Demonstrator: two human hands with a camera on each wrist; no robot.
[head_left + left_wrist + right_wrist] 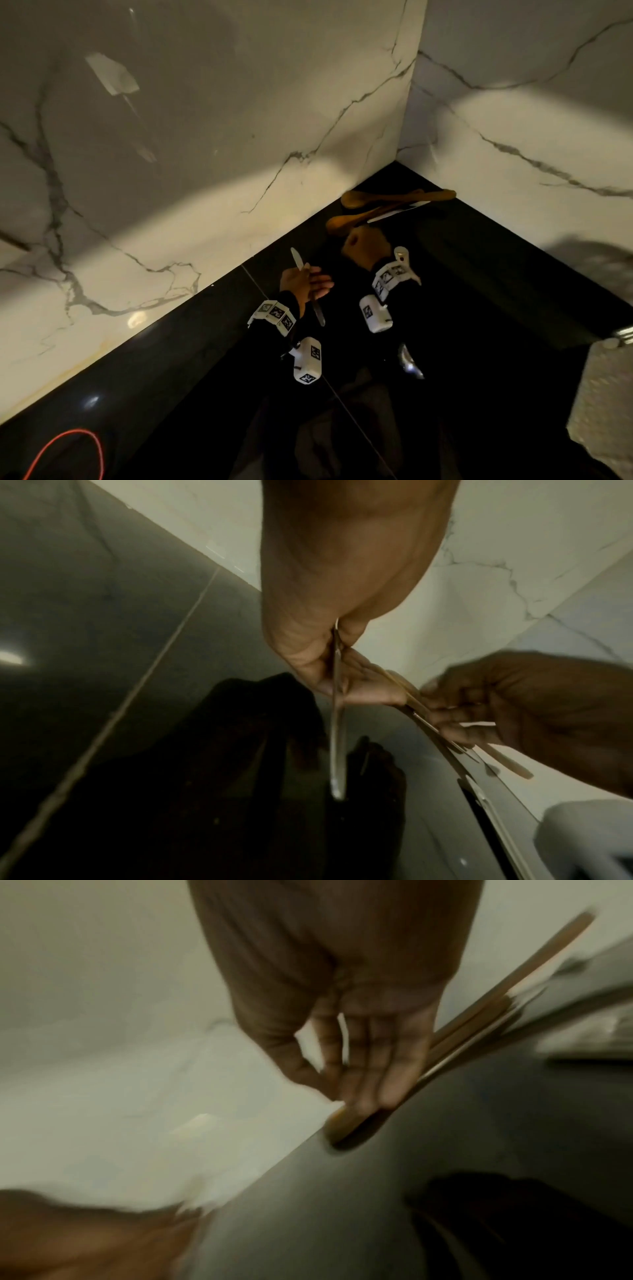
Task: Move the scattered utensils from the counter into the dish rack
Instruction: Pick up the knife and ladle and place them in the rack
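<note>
1. In the corner of the glossy black counter (479, 274), two brown wooden spoons (394, 202) and a thin metal utensil lie bunched – the right hand (364, 246) reaches onto them, its grasp too blurred to tell.
2. Left hand (303, 282) pinches a slim steel butter knife (297, 260) mid-handle – smooth, likely slippery.
3. Spoons look light and stiff; best gripped together at the handles.
4. Dish rack not identifiable.

1. Wooden spoons (387, 202): two, lying side by side on the black counter (513, 274) in the corner where the marble walls (205, 137) meet.
2. Metal knives: two. One knife (306, 284) is well out from that corner, toward the counter's front; a second knife (399, 211) lies just beside the spoons.
3. Hands: two, a left hand (303, 282) and a right hand (364, 246).
</note>
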